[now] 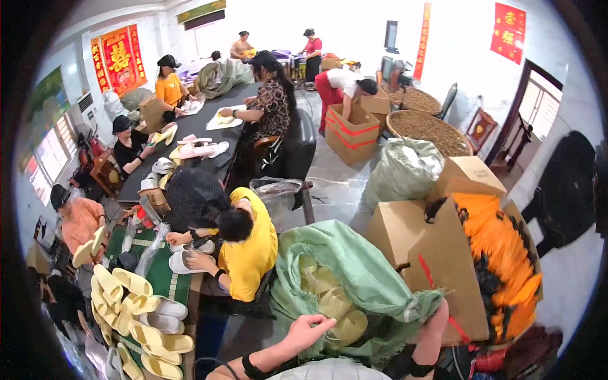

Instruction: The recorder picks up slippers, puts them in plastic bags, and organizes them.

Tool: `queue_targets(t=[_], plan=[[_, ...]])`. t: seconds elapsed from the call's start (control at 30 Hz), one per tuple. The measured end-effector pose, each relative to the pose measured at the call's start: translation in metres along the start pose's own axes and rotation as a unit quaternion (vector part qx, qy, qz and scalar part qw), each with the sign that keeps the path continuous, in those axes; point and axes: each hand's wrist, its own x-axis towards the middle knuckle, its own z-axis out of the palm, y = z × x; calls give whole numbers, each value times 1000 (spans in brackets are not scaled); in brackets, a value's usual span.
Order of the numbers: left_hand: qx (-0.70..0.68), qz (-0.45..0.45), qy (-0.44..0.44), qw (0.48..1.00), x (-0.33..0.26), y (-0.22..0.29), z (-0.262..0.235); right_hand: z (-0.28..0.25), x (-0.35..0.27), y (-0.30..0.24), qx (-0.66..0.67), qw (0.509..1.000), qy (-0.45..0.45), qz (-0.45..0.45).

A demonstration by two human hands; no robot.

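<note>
A green woven sack (354, 253) stands in front of me with its mouth gaping. Pale yellow slippers (335, 304) lie inside, some seemingly in clear wrapping. My left hand (309, 333) is over the near side of the mouth, beside the slippers. Its fingertips come together in a pinch, and whatever they hold, if anything, is too small to make out. At the sack's right corner, my right hand (436, 316) grips the bunched green cloth and stretches it outward. Black bands circle both wrists.
Left of me, yellow and white slippers (149, 329) are piled on a green table (180, 278). A person in yellow (253, 253) sits close ahead, handling a grey slipper. Cardboard boxes (405, 234) and orange-black goods (494, 253) crowd the right. Other people work around a dark table (215, 136).
</note>
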Motion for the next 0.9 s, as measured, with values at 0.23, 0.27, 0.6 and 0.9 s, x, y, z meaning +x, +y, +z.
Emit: queue_targets(t=[0.23,0.27,0.6,0.9], plan=[[31,-77,69,994,98,43,19,51,162,17,-63,986,-138,76],[36,-71,80,994,103,54,20,62,176,11,-58,977,-186,87],[-1,-24,96,995,181,101,-27,147,252,20,-80,976,-201,31],[17,-19,210,977,310,62,-35,234,404,129,-205,928,-310,-12]])
